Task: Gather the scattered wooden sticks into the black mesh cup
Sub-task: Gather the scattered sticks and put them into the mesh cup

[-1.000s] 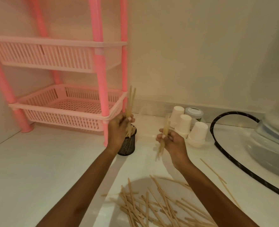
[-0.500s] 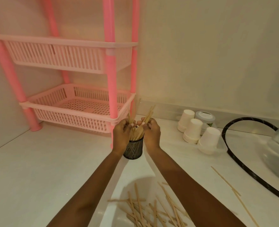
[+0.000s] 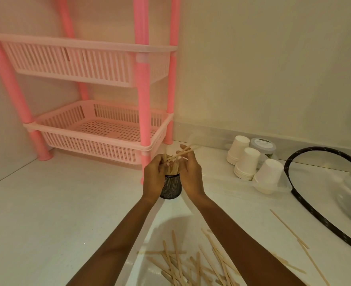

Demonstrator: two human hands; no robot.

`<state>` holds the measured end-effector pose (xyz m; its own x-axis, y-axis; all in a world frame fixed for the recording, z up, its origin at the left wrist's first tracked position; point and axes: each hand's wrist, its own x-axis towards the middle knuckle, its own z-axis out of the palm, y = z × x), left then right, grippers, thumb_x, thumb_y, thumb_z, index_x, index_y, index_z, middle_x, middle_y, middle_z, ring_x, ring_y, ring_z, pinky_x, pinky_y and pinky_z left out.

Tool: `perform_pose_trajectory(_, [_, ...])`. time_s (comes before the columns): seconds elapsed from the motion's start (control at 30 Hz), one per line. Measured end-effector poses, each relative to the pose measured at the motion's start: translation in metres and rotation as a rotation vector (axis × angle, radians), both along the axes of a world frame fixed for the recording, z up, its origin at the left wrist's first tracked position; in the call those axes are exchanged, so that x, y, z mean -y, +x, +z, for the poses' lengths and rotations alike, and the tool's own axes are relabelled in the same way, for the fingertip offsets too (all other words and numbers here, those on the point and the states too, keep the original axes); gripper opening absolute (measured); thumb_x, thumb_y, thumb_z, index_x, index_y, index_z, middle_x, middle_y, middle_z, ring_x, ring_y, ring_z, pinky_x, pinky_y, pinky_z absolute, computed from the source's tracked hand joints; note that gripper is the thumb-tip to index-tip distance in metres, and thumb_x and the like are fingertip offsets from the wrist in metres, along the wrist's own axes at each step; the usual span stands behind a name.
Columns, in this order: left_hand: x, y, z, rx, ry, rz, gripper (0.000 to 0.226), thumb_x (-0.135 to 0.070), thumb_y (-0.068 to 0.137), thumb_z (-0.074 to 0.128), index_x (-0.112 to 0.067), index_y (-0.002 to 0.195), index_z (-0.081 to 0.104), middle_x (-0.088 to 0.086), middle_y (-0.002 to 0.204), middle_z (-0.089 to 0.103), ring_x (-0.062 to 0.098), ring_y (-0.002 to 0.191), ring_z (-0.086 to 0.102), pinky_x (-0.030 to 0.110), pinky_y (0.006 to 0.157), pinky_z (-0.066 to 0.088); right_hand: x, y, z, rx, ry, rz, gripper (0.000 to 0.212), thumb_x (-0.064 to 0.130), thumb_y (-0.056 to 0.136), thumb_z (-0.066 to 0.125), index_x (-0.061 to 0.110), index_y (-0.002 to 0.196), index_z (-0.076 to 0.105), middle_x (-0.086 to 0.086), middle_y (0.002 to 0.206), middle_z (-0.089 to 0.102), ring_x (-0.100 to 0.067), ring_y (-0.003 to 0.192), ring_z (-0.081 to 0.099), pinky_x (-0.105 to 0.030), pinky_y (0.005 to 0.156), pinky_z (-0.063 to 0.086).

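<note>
Left hand: fingers curled round sticks standing in the cup.
Right hand: pinches tilted sticks, just above the cup.
Loose sticks: well behind both grips.

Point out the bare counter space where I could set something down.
Widest bare counter lies left of the black mesh cup, before the pink rack. A smaller patch sits between cup and paper cups. Crowded: loose sticks at the near edge, black hose at right.
</note>
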<state>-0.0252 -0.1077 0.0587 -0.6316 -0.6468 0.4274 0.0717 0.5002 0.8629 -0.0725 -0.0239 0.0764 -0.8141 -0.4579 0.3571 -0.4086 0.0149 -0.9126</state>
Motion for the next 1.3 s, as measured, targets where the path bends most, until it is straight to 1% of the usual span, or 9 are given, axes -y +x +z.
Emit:
perform_pose_trajectory(0.13, [0.0,-0.001,-0.002,0.014,-0.058,0.016,0.017,0.007,0.09,0.044,0.004,0.088,0.061,0.011,0.081,0.059,0.023,0.079,0.055,0.029,0.075,0.045,0.002,0.002,0.009,-0.017,-0.053,0.062,0.029,0.013,0.098,0.035,0.018,0.124,0.044,0.005,0.102,0.058,0.012,0.078,0.058,0.003,0.067,0.042])
perform_pose_trajectory(0.27, [0.001,-0.002,-0.004,0.024,-0.075,-0.005,0.017,0.007,0.09,0.044,0.004,0.088,0.061,0.011,0.082,0.06,0.026,0.079,0.055,0.031,0.075,0.045,0.006,0.003,0.016,-0.033,-0.058,0.038,0.025,0.015,0.098,0.036,0.004,0.104,0.058,-0.011,0.094,0.066,-0.018,0.083,0.062,0.001,0.064,0.041])
perform_pose_trajectory(0.43, [0.0,0.001,-0.003,0.017,-0.062,-0.075,0.025,0.003,0.092,0.045,0.0,0.111,0.061,0.0,0.101,0.061,0.008,0.089,0.058,0.0,0.077,0.044,0.004,-0.007,0.018,-0.075,0.019,-0.024,0.025,0.012,0.096,0.04,-0.004,0.096,0.059,-0.011,0.091,0.067,-0.023,0.084,0.062,-0.004,0.062,0.042])
perform_pose_trajectory(0.6, [0.003,0.002,-0.005,-0.014,0.004,-0.05,0.032,0.0,0.096,0.039,0.001,0.125,0.051,0.008,0.119,0.06,0.007,0.106,0.049,-0.011,0.076,0.032,-0.003,-0.012,0.011,-0.099,0.133,-0.011,0.022,0.005,0.094,0.043,0.005,0.112,0.055,-0.016,0.105,0.067,-0.026,0.096,0.065,-0.02,0.077,0.049])
perform_pose_trajectory(0.83, [-0.003,0.007,-0.011,-0.052,-0.049,-0.051,0.034,-0.001,0.097,0.033,-0.004,0.129,0.045,0.003,0.119,0.056,0.009,0.109,0.05,-0.008,0.086,0.033,-0.011,-0.008,0.002,-0.22,0.171,-0.029,0.051,0.005,0.094,0.042,0.02,0.14,0.026,-0.009,0.12,0.056,-0.021,0.101,0.059,-0.029,0.088,0.048])
perform_pose_trajectory(1.0, [-0.019,0.02,-0.016,-0.078,-0.165,-0.142,0.036,-0.006,0.097,0.036,-0.029,0.124,0.039,-0.018,0.126,0.04,-0.015,0.113,0.038,-0.009,0.093,0.023,-0.023,-0.005,-0.01,-0.327,0.253,-0.024,0.044,0.006,0.095,0.038,0.016,0.138,0.034,-0.008,0.136,0.045,-0.015,0.121,0.048,-0.005,0.089,0.03])
perform_pose_trajectory(1.13, [-0.029,0.032,-0.032,0.052,-0.403,-0.193,0.051,0.0,0.095,0.035,-0.03,0.136,0.034,-0.025,0.139,0.021,-0.01,0.132,0.016,-0.002,0.106,0.013,-0.05,-0.003,-0.02,-0.335,0.27,-0.053,0.038,0.006,0.094,0.041,0.015,0.131,0.043,-0.006,0.134,0.047,-0.005,0.116,0.044,-0.005,0.093,0.027])
perform_pose_trajectory(1.2, [-0.037,0.033,-0.044,0.138,-0.476,-0.229,0.044,-0.004,0.096,0.034,-0.021,0.137,0.038,-0.019,0.144,0.023,-0.006,0.135,0.011,0.005,0.109,0.012,-0.069,-0.003,-0.028,-0.332,0.308,-0.071,0.034,0.002,0.093,0.042,0.011,0.125,0.051,-0.008,0.128,0.051,-0.007,0.114,0.046,-0.006,0.092,0.028])
perform_pose_trajectory(1.3, [-0.057,0.038,-0.051,0.234,-0.495,-0.296,0.038,-0.006,0.095,0.039,-0.014,0.131,0.046,0.003,0.141,0.044,0.008,0.134,0.033,0.004,0.104,0.019,-0.099,-0.006,-0.043,-0.289,0.378,-0.141,0.031,-0.006,0.09,0.043,0.005,0.114,0.058,-0.013,0.12,0.056,-0.02,0.113,0.052,-0.005,0.09,0.026])
